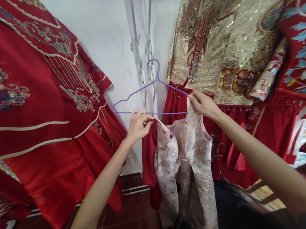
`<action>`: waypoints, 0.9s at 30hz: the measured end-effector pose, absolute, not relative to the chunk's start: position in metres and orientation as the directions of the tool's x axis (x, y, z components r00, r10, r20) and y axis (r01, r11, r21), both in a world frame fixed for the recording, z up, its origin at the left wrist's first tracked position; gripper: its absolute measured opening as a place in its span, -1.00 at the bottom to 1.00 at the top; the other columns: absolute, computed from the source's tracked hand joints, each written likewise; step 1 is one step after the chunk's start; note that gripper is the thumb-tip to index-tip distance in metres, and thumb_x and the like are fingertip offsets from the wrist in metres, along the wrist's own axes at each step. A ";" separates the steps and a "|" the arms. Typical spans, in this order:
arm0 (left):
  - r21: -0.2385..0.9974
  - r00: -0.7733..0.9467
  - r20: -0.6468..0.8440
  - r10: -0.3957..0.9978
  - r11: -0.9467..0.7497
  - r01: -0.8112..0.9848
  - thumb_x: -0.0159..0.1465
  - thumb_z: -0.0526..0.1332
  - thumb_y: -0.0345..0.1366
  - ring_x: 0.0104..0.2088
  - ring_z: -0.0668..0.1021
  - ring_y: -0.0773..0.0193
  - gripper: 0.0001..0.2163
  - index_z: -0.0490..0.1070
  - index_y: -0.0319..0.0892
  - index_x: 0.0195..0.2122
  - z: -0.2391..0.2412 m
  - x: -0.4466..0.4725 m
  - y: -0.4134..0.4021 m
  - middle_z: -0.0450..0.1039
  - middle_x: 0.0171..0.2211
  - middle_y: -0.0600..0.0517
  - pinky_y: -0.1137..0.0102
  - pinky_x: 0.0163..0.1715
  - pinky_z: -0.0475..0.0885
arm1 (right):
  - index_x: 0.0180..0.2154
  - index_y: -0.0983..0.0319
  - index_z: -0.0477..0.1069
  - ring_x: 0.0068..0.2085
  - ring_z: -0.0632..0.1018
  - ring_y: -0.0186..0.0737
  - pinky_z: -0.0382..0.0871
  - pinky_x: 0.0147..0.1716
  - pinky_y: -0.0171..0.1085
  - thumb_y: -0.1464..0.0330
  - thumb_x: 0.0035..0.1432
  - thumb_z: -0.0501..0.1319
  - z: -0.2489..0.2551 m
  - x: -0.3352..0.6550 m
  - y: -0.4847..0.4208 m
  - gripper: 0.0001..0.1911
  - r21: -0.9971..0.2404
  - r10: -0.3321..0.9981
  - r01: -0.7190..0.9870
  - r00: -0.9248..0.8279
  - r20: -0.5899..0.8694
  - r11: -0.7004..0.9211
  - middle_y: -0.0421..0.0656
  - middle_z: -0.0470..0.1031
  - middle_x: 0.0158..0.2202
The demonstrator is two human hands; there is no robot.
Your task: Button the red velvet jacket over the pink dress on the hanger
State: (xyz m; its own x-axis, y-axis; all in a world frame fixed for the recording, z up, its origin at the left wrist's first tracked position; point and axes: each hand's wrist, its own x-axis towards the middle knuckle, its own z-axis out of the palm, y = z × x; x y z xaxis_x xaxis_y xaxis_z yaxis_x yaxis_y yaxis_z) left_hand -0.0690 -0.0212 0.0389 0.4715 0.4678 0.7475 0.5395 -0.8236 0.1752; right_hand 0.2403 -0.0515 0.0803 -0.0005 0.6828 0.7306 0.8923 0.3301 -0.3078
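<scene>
A purple hanger (141,91) hangs by its hook from a white metal stand. My right hand (202,104) pinches one shoulder of a pale pink, gold-patterned sleeveless brocade garment (200,153) at the hanger's right end. Closed on the edge of the garment's other shoulder, my left hand (141,125) is just under the hanger's lower bar. That shoulder hangs below the hanger's left arm. Dark red cloth (148,156) hangs along the garment's left side; whether it is joined to it I cannot tell.
Red embroidered outfits (44,101) hang close on the left. To the right hang a gold sequinned jacket (217,54) and a red floral garment (300,52). The white metal stand (134,32) rises against a pale wall (102,24). Below is a dark red tiled floor (123,214).
</scene>
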 end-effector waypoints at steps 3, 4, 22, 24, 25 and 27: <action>0.224 0.273 0.828 0.490 -0.735 0.640 0.25 0.15 -0.30 -0.02 0.51 0.19 -0.89 0.47 -0.07 -0.28 0.041 -0.098 -0.018 0.57 -0.20 0.07 0.08 0.26 -0.03 | -0.39 0.16 0.32 -0.33 0.43 -0.12 0.27 -0.25 -0.21 0.13 0.26 -0.02 0.090 0.246 -0.053 -0.69 -0.269 0.639 0.922 0.030 0.768 0.280 -0.12 0.43 -0.41; 0.248 0.205 0.846 0.492 -0.703 0.667 0.24 0.16 -0.29 -0.02 0.50 0.18 -0.89 0.46 -0.08 -0.27 0.038 -0.110 -0.016 0.56 -0.19 0.06 0.09 0.24 0.02 | -0.41 0.16 0.32 -0.33 0.43 -0.12 0.27 -0.25 -0.20 0.12 0.25 -0.02 0.093 0.248 -0.053 -0.68 -0.260 0.631 0.929 0.037 0.775 0.264 -0.12 0.43 -0.42; 0.460 -0.071 0.820 0.568 -0.580 0.673 0.22 0.14 -0.20 -0.22 0.44 0.17 -0.84 0.40 -0.17 -0.28 0.038 -0.186 0.030 0.37 -0.32 -0.03 0.29 -0.15 0.36 | -0.50 0.16 0.27 -0.37 0.43 -0.14 0.20 -0.32 -0.24 0.11 0.20 0.00 0.105 0.249 -0.052 -0.66 -0.295 0.661 0.916 0.046 0.749 0.270 -0.15 0.42 -0.47; 0.520 -0.096 0.796 0.598 -0.593 0.615 0.21 0.15 -0.18 -0.25 0.46 0.19 -0.83 0.40 -0.17 -0.30 0.033 -0.184 0.030 0.40 -0.33 -0.02 0.30 -0.16 0.37 | -0.51 0.16 0.25 -0.38 0.41 -0.15 0.19 -0.33 -0.25 0.11 0.20 -0.01 0.105 0.249 -0.052 -0.66 -0.289 0.660 0.922 0.051 0.750 0.257 -0.16 0.40 -0.48; 0.559 -0.105 0.776 0.621 -0.603 0.569 0.20 0.15 -0.17 -0.27 0.47 0.20 -0.82 0.39 -0.17 -0.30 0.031 -0.182 0.029 0.41 -0.34 -0.02 0.30 -0.17 0.38 | -0.51 0.16 0.24 -0.39 0.40 -0.16 0.18 -0.34 -0.25 0.11 0.20 -0.01 0.105 0.249 -0.051 -0.66 -0.284 0.658 0.925 0.051 0.751 0.253 -0.16 0.39 -0.49; 0.627 -0.109 0.739 0.665 -0.619 0.474 0.18 0.15 -0.15 -0.29 0.49 0.21 -0.80 0.38 -0.18 -0.31 0.027 -0.178 0.027 0.44 -0.35 -0.01 0.31 -0.18 0.38 | -0.51 0.16 0.24 -0.40 0.39 -0.17 0.16 -0.36 -0.26 0.11 0.20 -0.01 0.105 0.251 -0.050 -0.66 -0.269 0.656 0.930 0.041 0.754 0.251 -0.16 0.39 -0.50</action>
